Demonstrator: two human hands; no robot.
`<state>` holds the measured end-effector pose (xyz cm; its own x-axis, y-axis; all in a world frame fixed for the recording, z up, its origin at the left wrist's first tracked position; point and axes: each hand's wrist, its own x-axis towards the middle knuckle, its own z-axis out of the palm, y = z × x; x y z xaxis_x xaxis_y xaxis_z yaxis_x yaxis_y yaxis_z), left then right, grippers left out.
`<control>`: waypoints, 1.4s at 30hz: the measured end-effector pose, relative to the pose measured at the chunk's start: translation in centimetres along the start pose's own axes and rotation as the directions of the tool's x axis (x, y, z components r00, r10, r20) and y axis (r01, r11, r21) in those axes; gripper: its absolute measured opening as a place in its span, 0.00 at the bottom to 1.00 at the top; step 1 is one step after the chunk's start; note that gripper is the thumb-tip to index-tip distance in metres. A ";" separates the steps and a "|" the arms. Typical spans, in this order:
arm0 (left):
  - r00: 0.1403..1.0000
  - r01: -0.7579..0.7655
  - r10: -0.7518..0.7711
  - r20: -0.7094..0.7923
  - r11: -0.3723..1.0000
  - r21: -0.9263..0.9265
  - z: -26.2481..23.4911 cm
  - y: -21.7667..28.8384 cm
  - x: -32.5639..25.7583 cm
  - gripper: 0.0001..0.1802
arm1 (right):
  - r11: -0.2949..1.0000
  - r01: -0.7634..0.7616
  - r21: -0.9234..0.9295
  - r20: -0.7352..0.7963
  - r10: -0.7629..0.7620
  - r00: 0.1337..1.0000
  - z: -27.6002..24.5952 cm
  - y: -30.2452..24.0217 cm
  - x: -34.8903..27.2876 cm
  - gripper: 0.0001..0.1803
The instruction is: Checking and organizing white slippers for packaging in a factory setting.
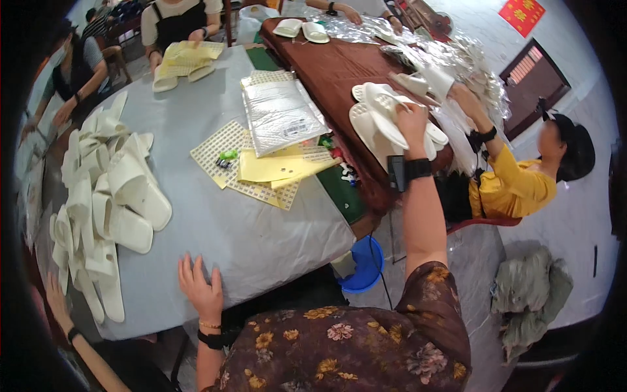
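Note:
My right hand (pixel 412 128) reaches over the brown-covered table (pixel 317 68) at the right. Its fingers are closed around a white slipper (pixel 384 116), which lies over other white slippers there; the fingers hide part of it, and I cannot tell whether more than one is gripped. My left hand (pixel 204 292) rests on the near edge of the grey-covered table (pixel 228 238), fingers spread and holding nothing. To its left lies a heap of white slippers (pixel 134 219), overlapping each other.
A silver padded pouch (pixel 282 116) and yellow sticker sheets (pixel 271 168) lie between the slipper groups. Below the table corner stands a blue bin (pixel 367 266). A person in yellow (pixel 522 179) sits at the right beside crumpled silver wrapping (pixel 470 62). Across the table, another person handles slippers (pixel 166 83).

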<state>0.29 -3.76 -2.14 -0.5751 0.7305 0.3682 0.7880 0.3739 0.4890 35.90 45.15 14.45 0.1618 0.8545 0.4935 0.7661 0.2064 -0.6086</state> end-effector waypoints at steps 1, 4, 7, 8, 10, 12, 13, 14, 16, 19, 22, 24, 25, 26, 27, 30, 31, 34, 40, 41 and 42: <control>1.000 0.006 -0.006 0.011 1.000 0.023 -0.4 -0.1 0.0 0.24 | 0.988 0.073 0.132 -0.063 -0.066 0.996 0.8 -0.6 -1.2 0.21; 1.000 0.024 -0.024 0.004 0.999 0.037 -0.9 0.1 -0.1 0.25 | 0.987 -0.032 0.160 0.124 0.012 0.992 0.9 0.8 0.1 0.21; 1.000 0.016 -0.016 -0.021 1.000 0.012 0.2 0.2 -0.2 0.25 | 0.959 0.264 0.103 -0.071 -0.257 0.964 0.5 5.0 1.9 0.19; 1.000 -0.016 0.016 -0.001 1.000 -0.014 0.5 0.2 0.1 0.25 | 0.933 0.336 0.130 -0.155 -0.315 0.936 -0.3 7.1 3.0 0.19; 0.998 0.044 -0.044 -0.037 0.999 0.011 -0.2 0.1 -0.8 0.24 | 0.980 0.176 0.096 -0.058 -0.171 0.984 -0.7 4.1 1.8 0.22; 0.998 0.041 -0.042 -0.042 0.999 -0.023 -0.4 0.8 -0.7 0.24 | 0.969 0.238 0.069 -0.229 -0.217 0.949 -2.2 4.7 2.3 0.24; 0.999 0.027 -0.028 -0.027 0.999 -0.034 -0.6 1.0 -0.7 0.24 | 0.971 0.204 0.125 -0.142 -0.186 0.972 -3.3 4.1 2.4 0.22; 1.000 0.017 -0.017 -0.009 0.999 -0.041 -0.8 1.1 -0.7 0.24 | 0.937 0.162 0.309 -0.105 -0.136 0.985 -3.7 1.3 1.0 0.18; 0.999 0.024 -0.024 -0.022 0.999 -0.033 -0.8 1.0 -0.6 0.24 | 0.873 0.107 0.476 -0.054 -0.093 0.994 -4.6 -4.4 -2.8 0.15; 0.999 0.024 -0.025 -0.021 0.998 -0.050 -0.7 0.7 -0.1 0.24 | 0.820 0.124 0.559 0.003 -0.151 0.988 -5.2 -10.0 -8.3 0.13; 0.999 0.042 -0.044 -0.014 0.992 -0.121 -0.8 0.3 0.1 0.25 | 0.717 0.197 0.669 0.100 -0.349 0.932 -3.6 -15.2 -15.3 0.16; 0.999 0.007 -0.015 -0.035 0.976 -0.217 -1.5 0.0 0.3 0.25 | 0.709 0.287 0.644 0.130 -0.471 0.873 -1.8 -16.6 -19.4 0.22; 0.999 0.008 -0.015 -0.029 0.977 -0.213 -1.9 0.1 0.3 0.25 | 0.725 0.275 0.631 0.191 -0.489 0.851 -0.8 -17.5 -21.6 0.25; 0.999 0.041 -0.044 -0.007 0.970 -0.240 -2.4 0.3 0.2 0.25 | 0.711 0.204 0.673 0.275 -0.497 0.823 -0.4 -18.4 -23.7 0.23; 0.997 0.073 -0.072 0.015 0.961 -0.266 -2.8 0.5 0.2 0.25 | 0.695 0.129 0.707 0.353 -0.505 0.788 -0.1 -19.2 -25.5 0.22; 0.989 0.145 -0.129 0.068 0.922 -0.358 -3.3 0.7 0.0 0.25 | 0.744 -0.053 0.666 0.492 -0.385 0.781 3.7 -19.3 -30.3 0.22; 0.989 0.148 -0.129 0.074 0.922 -0.358 -3.4 0.7 -0.2 0.25 | 0.782 -0.089 0.617 0.548 -0.345 0.762 4.2 -19.5 -31.7 0.22; 0.986 0.164 -0.143 0.084 0.915 -0.368 -3.7 1.0 0.0 0.26 | 0.833 0.145 0.535 0.583 -0.488 0.650 7.0 -16.3 -34.7 0.23; 0.984 0.168 -0.132 0.119 0.908 -0.384 -3.0 1.3 -0.3 0.28 | 0.834 0.208 0.510 0.520 -0.492 0.698 4.7 -13.7 -33.2 0.18; 0.988 0.145 -0.112 0.108 0.919 -0.368 -2.8 1.4 -0.1 0.29 | 0.854 0.161 0.495 0.542 -0.448 0.711 4.6 -13.0 -32.6 0.17; 0.991 0.121 -0.093 0.096 0.929 -0.351 -2.7 1.6 0.0 0.30 | 0.863 0.168 0.477 0.532 -0.436 0.726 4.5 -12.3 -32.2 0.16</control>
<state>0.92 -4.72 0.78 -0.6220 0.7442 0.2434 0.5851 0.2352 0.7761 18.45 17.20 3.25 -0.5470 0.7841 0.2932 0.3910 0.5490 -0.7387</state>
